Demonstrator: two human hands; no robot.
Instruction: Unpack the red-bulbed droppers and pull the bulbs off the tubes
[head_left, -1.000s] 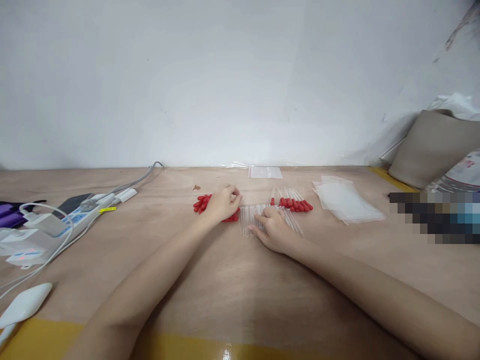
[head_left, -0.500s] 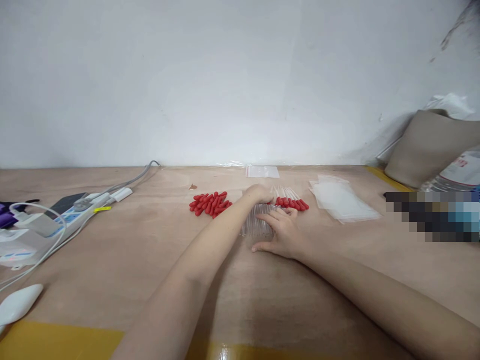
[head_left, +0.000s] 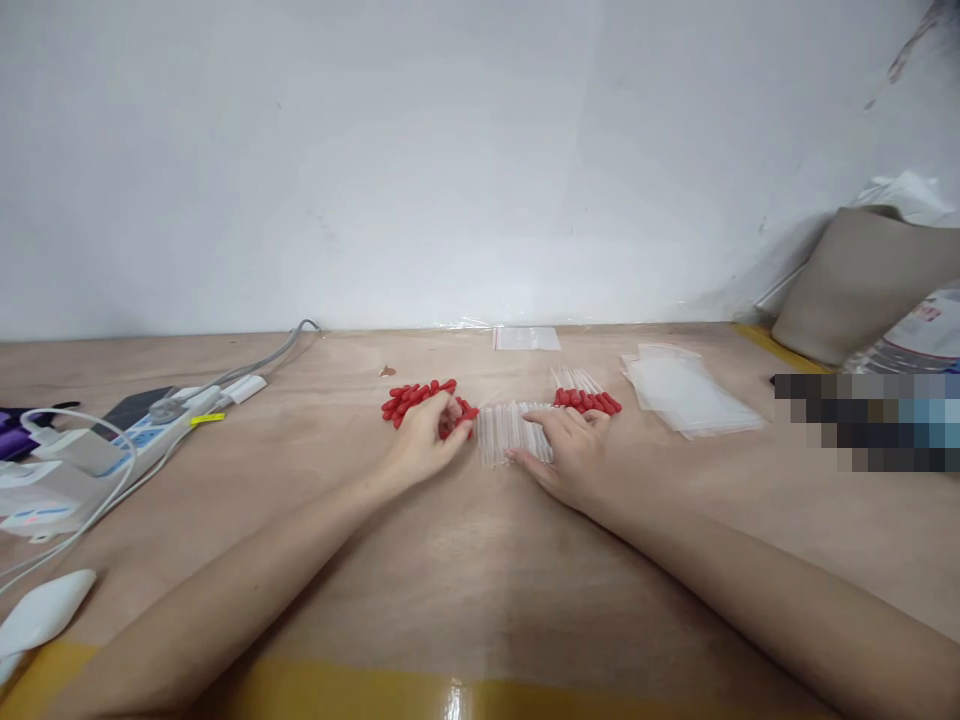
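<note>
My left hand [head_left: 425, 438] is curled at the right side of a pile of red rubber bulbs [head_left: 411, 400]. Its fingers and thumb close around a red bulb [head_left: 459, 422], partly hidden by them. Right of it, thin clear plastic tubes [head_left: 495, 435] lie side by side in a row. Over the row's right part rests my right hand [head_left: 574, 450], thumb and index finger apart, touching the tubes. Just beyond that hand lie several droppers [head_left: 589, 400], red bulbs toward me and clear stems pointing to the wall.
Clear plastic bags [head_left: 686, 390] are stacked on the right, and a small zip bag [head_left: 526, 339] lies near the wall. A power strip [head_left: 142, 435] with cables and a white object [head_left: 45, 610] are on the left. A grey-brown container [head_left: 855, 285] stands far right.
My left hand has moved left from the droppers to the red bulb pile and closed on a bulb. My right hand stays over the tubes, which are now more exposed.
</note>
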